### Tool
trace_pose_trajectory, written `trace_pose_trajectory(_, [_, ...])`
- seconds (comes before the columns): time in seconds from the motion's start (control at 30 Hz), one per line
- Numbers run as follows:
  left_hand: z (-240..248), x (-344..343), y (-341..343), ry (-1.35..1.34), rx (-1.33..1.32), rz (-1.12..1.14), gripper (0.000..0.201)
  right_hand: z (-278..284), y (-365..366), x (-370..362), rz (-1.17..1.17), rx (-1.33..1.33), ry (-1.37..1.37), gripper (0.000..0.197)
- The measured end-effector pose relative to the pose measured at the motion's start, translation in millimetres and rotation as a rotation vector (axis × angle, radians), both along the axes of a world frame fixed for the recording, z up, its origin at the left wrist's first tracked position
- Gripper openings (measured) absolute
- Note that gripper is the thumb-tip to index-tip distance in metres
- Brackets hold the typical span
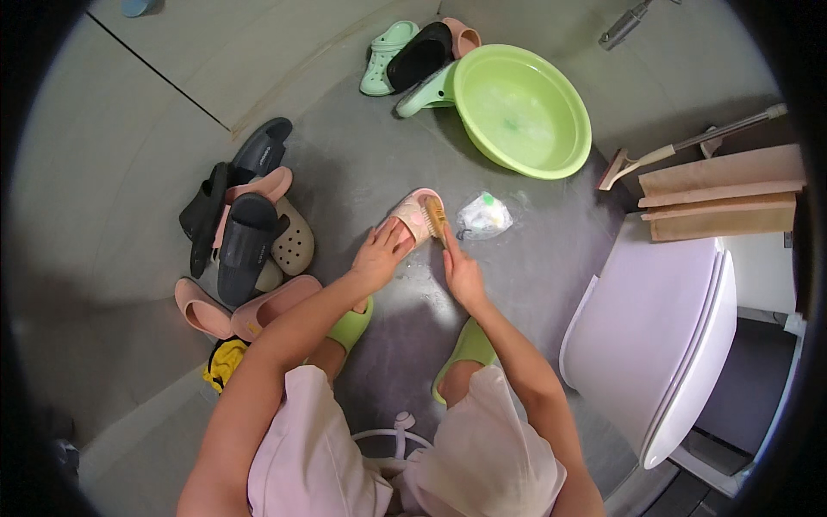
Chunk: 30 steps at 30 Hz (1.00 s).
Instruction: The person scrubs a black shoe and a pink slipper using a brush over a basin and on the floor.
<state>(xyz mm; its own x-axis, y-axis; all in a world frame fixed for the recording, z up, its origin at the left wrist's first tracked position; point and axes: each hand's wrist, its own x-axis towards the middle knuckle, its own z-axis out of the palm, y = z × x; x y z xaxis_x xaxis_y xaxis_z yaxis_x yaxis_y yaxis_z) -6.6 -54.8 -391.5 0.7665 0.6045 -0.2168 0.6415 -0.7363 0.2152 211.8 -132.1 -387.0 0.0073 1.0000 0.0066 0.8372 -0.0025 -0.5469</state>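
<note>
Low over the floor between my feet, a pale pink slipper [408,212] is held by my left hand [377,261], its fingers lying over the slipper's near part. My right hand [464,277] is closed round the handle of a wooden brush [437,217]. The brush's pale bristles touch the right side of the slipper's strap. Just right of the brush lies a crumpled clear plastic bag [484,216] with something white and a green spot in it. Wet, foamy streaks mark the floor below the slipper.
A green basin [525,112] of cloudy water stands at the far right, beside several shoes [419,59]. Dark, pink and beige footwear [250,237] piles up at left, near a yellow-and-black bundle [226,362]. A white toilet [646,345] and a squeegee [637,161] are at right.
</note>
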Motion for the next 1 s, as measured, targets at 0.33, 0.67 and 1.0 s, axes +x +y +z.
trace_pose_trajectory(0.33, [0.9, -10.0, 5.1, -0.169, 0.103, -0.043, 0.083, 4.2, 5.1, -8.7, -0.172, -0.283, 0.028, 0.067])
trace_pose_trajectory(0.67, [42.4, 1.9, 7.7, -0.726, -0.327, 0.351, 0.078, 28.5, 1.3, -23.1, -0.037, 0.097, 0.027, 0.066])
trace_pose_trajectory(1.0, [57.5, 5.1, -13.5, -0.908, -0.471, 0.684, 0.055, 64.0, 13.8, -21.0, -0.124, 0.024, 0.009, 0.053])
